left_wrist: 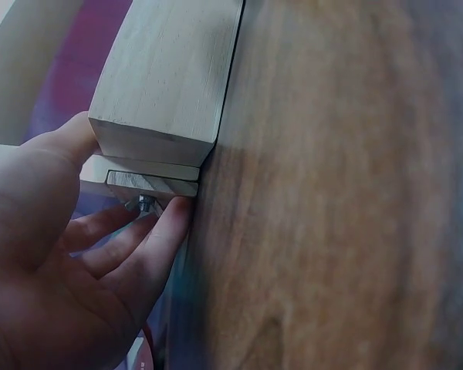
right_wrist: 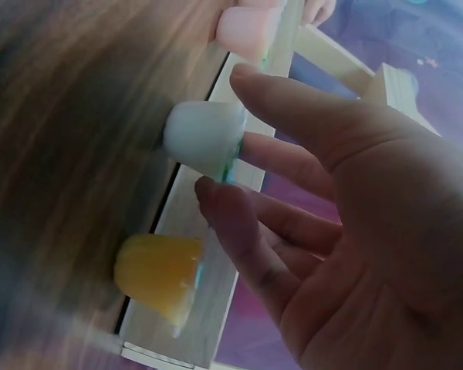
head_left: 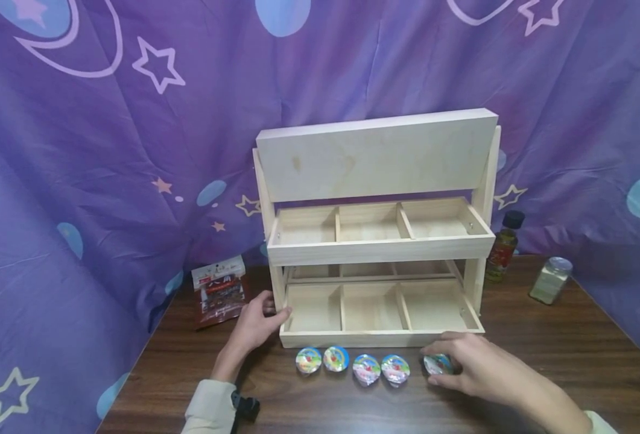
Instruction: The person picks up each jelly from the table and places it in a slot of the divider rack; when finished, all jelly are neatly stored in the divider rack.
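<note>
A light wooden shelf rack (head_left: 382, 339) with divided trays stands on the table. My left hand (head_left: 259, 319) grips its lower left side, thumb against the tray end and fingers round the upright, beside a bolt (left_wrist: 145, 203). Several small jelly cups with foil lids line up before the rack, among them a yellow-lidded cup (head_left: 309, 360) and a pink-lidded cup (head_left: 366, 369). Around a white jelly cup (right_wrist: 202, 137) my right hand (head_left: 468, 364) spreads its thumb and fingers; the thumb looks apart from it. A yellow jelly cup (right_wrist: 158, 276) beside it is hidden in the head view.
A red and white packet (head_left: 219, 292) lies left of the rack. At the right stand a dark-capped bottle (head_left: 500, 250), close to the rack, and a clear jar (head_left: 551, 281). A purple curtain (head_left: 211, 96) hangs behind the brown table (head_left: 167, 374).
</note>
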Available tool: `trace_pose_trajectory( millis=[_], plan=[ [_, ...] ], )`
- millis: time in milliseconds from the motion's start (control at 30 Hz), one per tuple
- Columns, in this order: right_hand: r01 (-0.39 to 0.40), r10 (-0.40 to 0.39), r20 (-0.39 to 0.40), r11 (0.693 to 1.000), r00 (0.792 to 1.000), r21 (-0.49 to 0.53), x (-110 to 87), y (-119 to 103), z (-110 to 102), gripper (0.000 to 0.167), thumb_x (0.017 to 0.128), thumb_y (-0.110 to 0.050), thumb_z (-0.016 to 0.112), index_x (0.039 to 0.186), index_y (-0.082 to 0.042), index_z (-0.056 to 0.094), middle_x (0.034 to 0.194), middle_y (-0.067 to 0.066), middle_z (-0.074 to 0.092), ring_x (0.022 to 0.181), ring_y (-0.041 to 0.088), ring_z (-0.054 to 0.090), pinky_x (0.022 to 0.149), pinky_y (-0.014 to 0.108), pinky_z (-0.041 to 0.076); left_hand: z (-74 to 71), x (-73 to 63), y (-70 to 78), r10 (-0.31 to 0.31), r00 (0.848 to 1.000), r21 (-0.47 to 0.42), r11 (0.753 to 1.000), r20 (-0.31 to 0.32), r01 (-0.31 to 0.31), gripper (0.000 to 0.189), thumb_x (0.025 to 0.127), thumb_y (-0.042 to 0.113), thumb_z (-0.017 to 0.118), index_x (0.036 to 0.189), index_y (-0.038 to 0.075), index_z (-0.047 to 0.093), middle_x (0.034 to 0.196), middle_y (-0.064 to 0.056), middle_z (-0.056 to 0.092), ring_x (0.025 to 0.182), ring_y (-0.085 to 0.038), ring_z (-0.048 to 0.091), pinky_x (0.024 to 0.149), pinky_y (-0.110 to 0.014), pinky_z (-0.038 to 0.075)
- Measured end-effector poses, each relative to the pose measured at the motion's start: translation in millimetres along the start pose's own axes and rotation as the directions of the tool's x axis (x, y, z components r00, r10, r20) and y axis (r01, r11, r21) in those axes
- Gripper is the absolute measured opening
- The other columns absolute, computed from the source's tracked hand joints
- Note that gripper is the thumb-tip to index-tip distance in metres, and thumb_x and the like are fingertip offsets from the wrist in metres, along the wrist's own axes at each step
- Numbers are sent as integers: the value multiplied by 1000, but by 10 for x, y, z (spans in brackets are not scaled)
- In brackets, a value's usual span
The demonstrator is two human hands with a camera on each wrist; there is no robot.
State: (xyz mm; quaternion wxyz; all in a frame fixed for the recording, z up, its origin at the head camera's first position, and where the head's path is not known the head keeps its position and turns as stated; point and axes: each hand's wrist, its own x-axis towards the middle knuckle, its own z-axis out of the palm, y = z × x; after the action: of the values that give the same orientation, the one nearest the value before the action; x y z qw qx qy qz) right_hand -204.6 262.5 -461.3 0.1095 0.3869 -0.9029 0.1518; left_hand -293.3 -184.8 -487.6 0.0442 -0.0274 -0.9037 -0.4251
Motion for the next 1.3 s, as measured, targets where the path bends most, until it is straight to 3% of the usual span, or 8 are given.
trace_pose_trajectory(
  millis=[133,300,400,700,833,967,1167,1300],
  plan=[
    [-9,9,-3,1000,1000,-4,-1,0,28,36,87,-34,91,117,-18,81,111,-6,80,98,7,73,79,33,66,-8,-1,-18,1,1000,-17,1000,-1,-1,55,96,36,81,138,5,65,128,-21,77,120,-36,75,107,-53,60],
    [-10,11,-5,995,1000,95,38,1,41,32,91,-30,88,119,-15,80,94,-17,71,76,-7,58,62,17,53,-23,12,-50,-5,1000,-18,1000,-7,5,53,96,35,81,137,5,65,126,-20,78,119,-35,75,105,-53,61],
    [-14,21,-41,988,999,152,79,2,35,29,95,-34,85,119,-18,80,85,-24,61,68,-10,50,58,14,46,-24,28,-55,-18,1000,-9,1000,-3,18,53,96,35,81,137,5,64,126,-20,78,119,-35,75,105,-53,61],
    [-81,135,-190,961,973,266,222,155,-67,32,93,-26,88,122,-15,79,96,-18,75,78,-4,63,62,21,58,-9,52,-40,-16,1000,-20,1000,4,16,52,96,34,81,135,5,63,126,-19,78,118,-35,75,106,-54,60],
    [-125,190,-239,957,952,263,298,294,-70,36,94,-22,86,128,-14,76,113,-9,79,89,1,67,66,22,61,2,53,-40,-2,1000,-31,1000,3,2,52,96,34,81,134,3,64,125,-20,78,117,-35,75,106,-54,60],
    [-166,233,-218,944,948,286,367,419,-22,39,96,-24,86,131,-11,75,120,1,79,90,3,70,70,24,64,11,52,-46,2,1000,-35,999,5,-2,52,96,34,81,134,3,64,125,-21,78,116,-35,76,106,-54,60],
    [-276,324,-106,905,940,324,486,553,87,48,97,-32,84,134,-4,71,116,10,80,80,2,72,70,23,63,23,50,-52,-11,1000,-45,999,11,12,52,96,34,81,135,4,64,126,-20,78,118,-35,75,107,-54,60],
    [-306,337,-77,914,939,266,556,620,147,48,94,-32,87,130,-3,73,109,8,81,77,0,66,68,23,59,31,41,-58,-29,999,-52,998,15,30,51,97,34,80,136,5,64,127,-19,78,120,-34,74,108,-54,59]
  ],
)
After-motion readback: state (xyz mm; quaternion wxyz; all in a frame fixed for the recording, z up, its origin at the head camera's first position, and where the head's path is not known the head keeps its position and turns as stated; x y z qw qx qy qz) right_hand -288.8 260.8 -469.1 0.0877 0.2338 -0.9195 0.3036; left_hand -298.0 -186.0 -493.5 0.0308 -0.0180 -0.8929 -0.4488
